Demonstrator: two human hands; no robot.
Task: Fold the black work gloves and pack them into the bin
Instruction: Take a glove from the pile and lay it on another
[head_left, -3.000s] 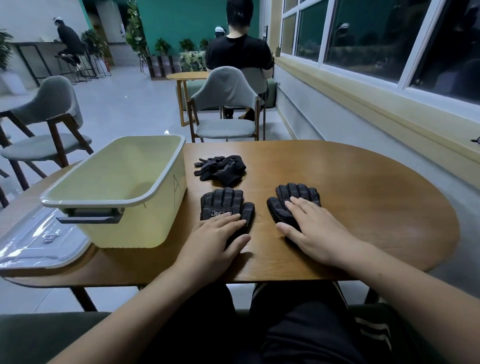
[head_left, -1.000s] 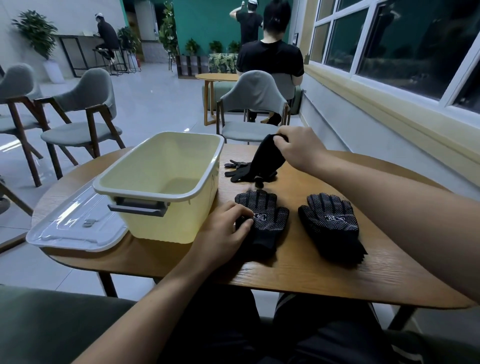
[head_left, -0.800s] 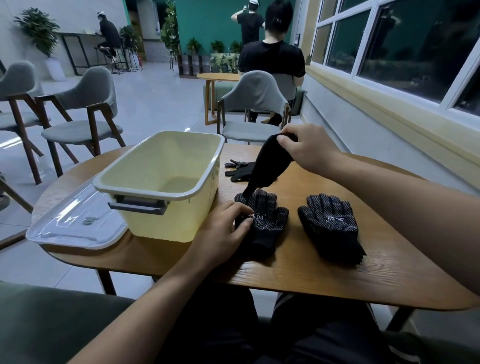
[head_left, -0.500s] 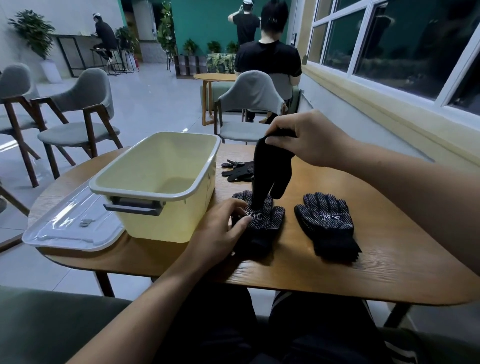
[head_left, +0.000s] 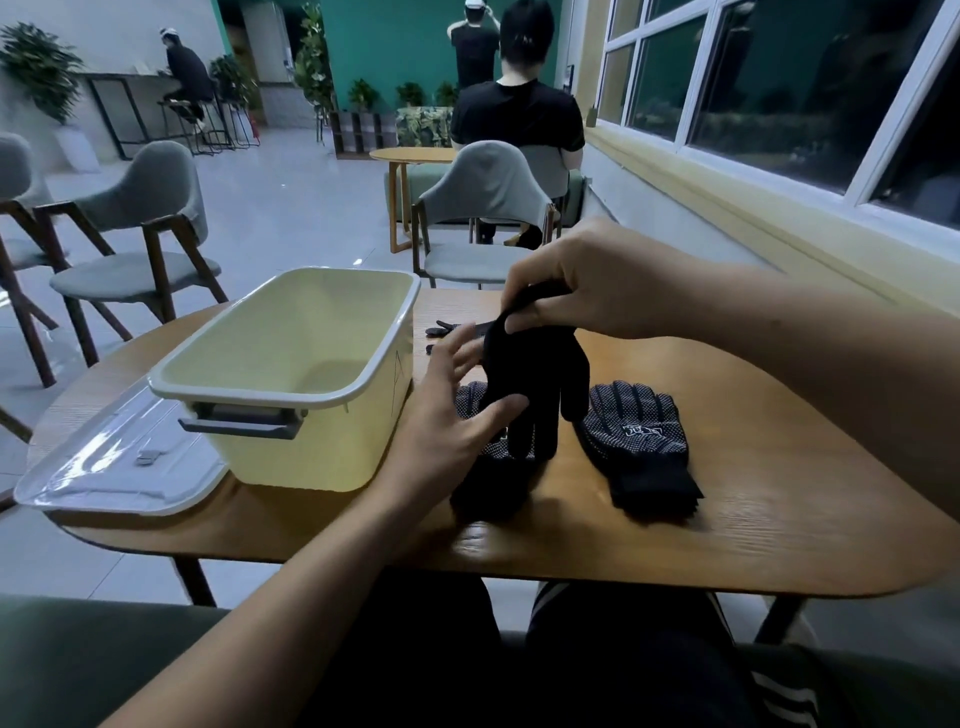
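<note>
My right hand (head_left: 587, 280) pinches the cuff of a black glove (head_left: 535, 384) that hangs fingers-down above the table. My left hand (head_left: 452, 421) is raised beside it with its fingers spread; the thumb touches the hanging glove's fingers. Beneath them a dotted black glove (head_left: 493, 467) lies flat, largely hidden. A second dotted glove (head_left: 639, 441) lies flat to its right. Another black glove (head_left: 447, 332) shows partly at the back, behind my left hand. The pale yellow bin (head_left: 291, 374) stands to the left with nothing inside.
A clear plastic lid (head_left: 114, 467) lies left of the bin, reaching past the edge of the wooden table (head_left: 753, 493). Grey chairs (head_left: 488, 218) stand beyond the table. People sit and stand in the background.
My right hand has picked one glove up from the far pile and carried it nearer, above the left flat glove. My left hand has come off that flat glove and risen toward the hanging one.
</note>
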